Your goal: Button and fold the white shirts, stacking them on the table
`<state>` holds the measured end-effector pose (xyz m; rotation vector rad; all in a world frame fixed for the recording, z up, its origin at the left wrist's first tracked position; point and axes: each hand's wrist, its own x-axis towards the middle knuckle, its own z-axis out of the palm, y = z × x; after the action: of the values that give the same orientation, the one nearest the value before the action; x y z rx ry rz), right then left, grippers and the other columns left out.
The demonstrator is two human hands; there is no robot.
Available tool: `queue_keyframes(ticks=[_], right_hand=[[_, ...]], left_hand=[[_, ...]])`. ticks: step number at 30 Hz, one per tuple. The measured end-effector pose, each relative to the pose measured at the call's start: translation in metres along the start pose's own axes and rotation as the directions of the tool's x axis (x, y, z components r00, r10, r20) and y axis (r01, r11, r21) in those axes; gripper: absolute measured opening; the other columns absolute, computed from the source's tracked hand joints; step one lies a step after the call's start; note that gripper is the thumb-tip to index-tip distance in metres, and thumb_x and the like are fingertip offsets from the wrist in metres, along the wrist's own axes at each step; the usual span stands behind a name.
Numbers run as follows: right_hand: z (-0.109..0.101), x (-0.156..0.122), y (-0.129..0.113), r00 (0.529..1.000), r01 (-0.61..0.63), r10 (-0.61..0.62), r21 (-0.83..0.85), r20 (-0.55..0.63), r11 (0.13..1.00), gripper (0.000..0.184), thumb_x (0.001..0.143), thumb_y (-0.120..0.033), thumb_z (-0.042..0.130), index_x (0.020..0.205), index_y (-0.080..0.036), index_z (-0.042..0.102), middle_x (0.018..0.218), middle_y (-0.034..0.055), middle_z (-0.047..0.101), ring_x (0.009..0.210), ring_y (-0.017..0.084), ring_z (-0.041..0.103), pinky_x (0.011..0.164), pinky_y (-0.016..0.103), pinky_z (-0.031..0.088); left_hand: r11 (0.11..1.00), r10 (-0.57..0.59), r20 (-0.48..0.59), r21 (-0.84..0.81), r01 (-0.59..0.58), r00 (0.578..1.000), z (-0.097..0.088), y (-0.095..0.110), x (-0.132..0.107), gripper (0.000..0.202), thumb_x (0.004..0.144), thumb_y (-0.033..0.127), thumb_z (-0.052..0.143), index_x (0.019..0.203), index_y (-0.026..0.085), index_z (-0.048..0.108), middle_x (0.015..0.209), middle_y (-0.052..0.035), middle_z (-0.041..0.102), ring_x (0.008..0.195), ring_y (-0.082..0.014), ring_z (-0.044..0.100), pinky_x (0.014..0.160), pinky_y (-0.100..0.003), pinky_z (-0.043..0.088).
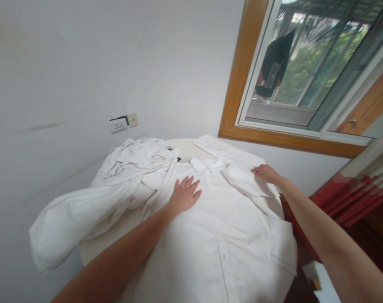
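Note:
A white button-up shirt [216, 219] lies spread front up over a pale round table [181, 146], its collar toward the wall and its lower part nearest me. My left hand [185, 194] rests flat on the chest of the shirt, fingers spread, below the collar. At the right, my right hand [266, 173] pinches the edge of a white sleeve [243, 179] that is folded across the shirt's shoulder. Another flat folded white piece [226, 150] lies just beyond that sleeve; whether it belongs to the same shirt I cannot tell.
A crumpled heap of white clothes [137, 160] covers the table's left side, one part hanging over the edge. Behind stands a white wall with a socket [118, 125]. A wood-framed window [235, 126] is at the right, with a red and white curtain [352, 193] below.

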<state>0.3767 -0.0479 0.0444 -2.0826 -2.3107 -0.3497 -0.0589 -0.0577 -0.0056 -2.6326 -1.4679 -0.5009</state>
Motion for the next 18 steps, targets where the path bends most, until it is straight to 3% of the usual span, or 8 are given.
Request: queue_keyframes(ticks=[2, 5, 8, 13, 15, 18], right_hand=[[0.006, -0.007, 0.002, 0.999, -0.052, 0.052, -0.023, -0.002, 0.998, 0.035, 0.093, -0.032, 0.042, 0.117, -0.024, 0.067, 0.106, 0.0115, 0.068, 0.101, 0.024, 0.059, 0.092, 0.037, 0.042], [0.007, -0.014, 0.004, 0.991, -0.123, 0.123, -0.014, -0.045, 0.992, 0.033, 0.092, -0.034, 0.043, 0.108, -0.02, 0.068, 0.109, 0.0143, 0.064, 0.102, 0.027, 0.057, 0.089, 0.04, 0.043], [-0.007, -0.021, 0.008, 0.989, -0.068, 0.078, 0.076, -0.126, 0.995, 0.028, 0.09, -0.033, 0.043, 0.096, -0.018, 0.066, 0.109, 0.0142, 0.064, 0.101, 0.026, 0.057, 0.087, 0.037, 0.043], [-0.067, -0.033, 0.001, 0.986, 0.0, 0.049, 0.292, -0.161, 0.956, 0.03, 0.09, -0.044, 0.041, 0.095, -0.021, 0.059, 0.08, 0.0055, 0.066, 0.069, 0.018, 0.057, 0.067, 0.028, 0.042], [-0.096, -0.036, -0.018, 0.986, 0.062, -0.002, 0.361, -0.164, 0.93, 0.03, 0.088, -0.046, 0.043, 0.092, -0.021, 0.058, 0.071, 0.0025, 0.062, 0.063, 0.017, 0.053, 0.062, 0.026, 0.039], [-0.127, -0.033, -0.065, 0.982, 0.173, -0.106, 0.516, -0.156, 0.839, 0.032, 0.087, -0.049, 0.046, 0.087, -0.02, 0.057, 0.064, -0.0012, 0.054, 0.059, 0.014, 0.047, 0.058, 0.024, 0.035]], left_hand=[[1.0, 0.003, -0.005, 0.003, -0.003, 1.0, 0.0, 0.0, 0.0, 0.051, 0.094, 0.049, 0.032, 0.138, 0.029, 0.048, 0.149, -0.0073, 0.041, 0.139, -0.0292, 0.033, 0.112, -0.057, 0.023], [1.0, 0.007, 0.0, 0.012, -0.007, 1.0, 0.0, 0.0, 0.0, 0.051, 0.094, 0.048, 0.033, 0.139, 0.028, 0.047, 0.149, -0.0081, 0.041, 0.139, -0.0295, 0.032, 0.112, -0.058, 0.023], [1.0, 0.008, 0.011, 0.01, -0.008, 1.0, -0.001, 0.0, 0.001, 0.051, 0.094, 0.048, 0.033, 0.139, 0.027, 0.047, 0.149, -0.0085, 0.04, 0.14, -0.0296, 0.032, 0.112, -0.058, 0.023], [1.0, -0.001, 0.004, -0.003, 0.001, 1.0, -0.001, 0.001, 0.0, 0.051, 0.094, 0.049, 0.033, 0.139, 0.028, 0.047, 0.149, -0.0082, 0.04, 0.14, -0.029, 0.031, 0.112, -0.058, 0.022], [1.0, -0.006, 0.006, -0.01, 0.006, 1.0, 0.0, 0.001, 0.0, 0.051, 0.094, 0.049, 0.033, 0.138, 0.028, 0.047, 0.149, -0.0081, 0.04, 0.14, -0.0291, 0.031, 0.112, -0.058, 0.022], [1.0, -0.005, 0.01, -0.023, 0.005, 1.0, 0.004, -0.001, 0.001, 0.051, 0.094, 0.05, 0.035, 0.138, 0.028, 0.048, 0.149, -0.0076, 0.04, 0.14, -0.0295, 0.031, 0.112, -0.058, 0.022]])
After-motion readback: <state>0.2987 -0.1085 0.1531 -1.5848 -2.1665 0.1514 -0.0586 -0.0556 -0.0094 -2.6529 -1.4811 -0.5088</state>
